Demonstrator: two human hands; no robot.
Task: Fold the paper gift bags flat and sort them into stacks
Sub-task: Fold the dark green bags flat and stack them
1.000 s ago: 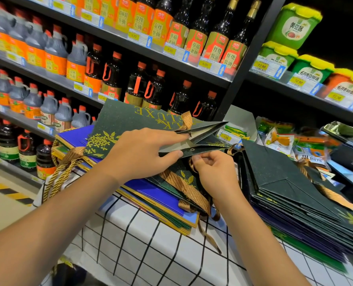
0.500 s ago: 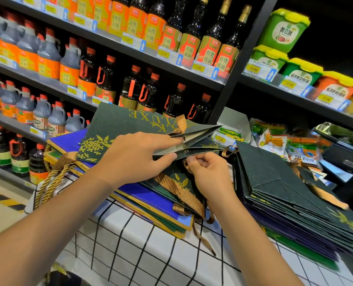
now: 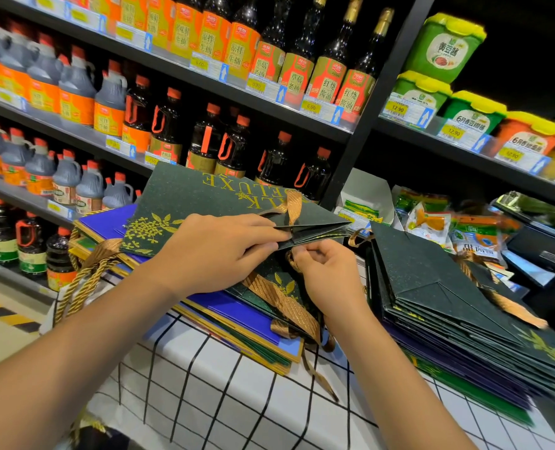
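A dark green gift bag (image 3: 185, 196) with gold print and a bronze ribbon handle lies nearly flat, held above a left pile of blue and green bags (image 3: 237, 316). My left hand (image 3: 214, 251) presses on top of the bag, fingers pinching its folded side gusset. My right hand (image 3: 331, 274) grips the bag's lower edge from underneath, near the ribbon. To the right sits a stack of flattened dark green bags (image 3: 432, 287) resting on purple ones.
Both piles lie on a table with a white cloth with black grid lines (image 3: 204, 384). Behind stand shop shelves of soy sauce bottles (image 3: 204, 138) and green tubs (image 3: 445, 50). Snack packets (image 3: 432, 222) sit behind the right stack. Gold cord handles (image 3: 78, 280) hang off the left pile.
The bag's open gusset has been pressed closer together, so the bag is flatter. Both hands kept their hold and stayed over the left pile.
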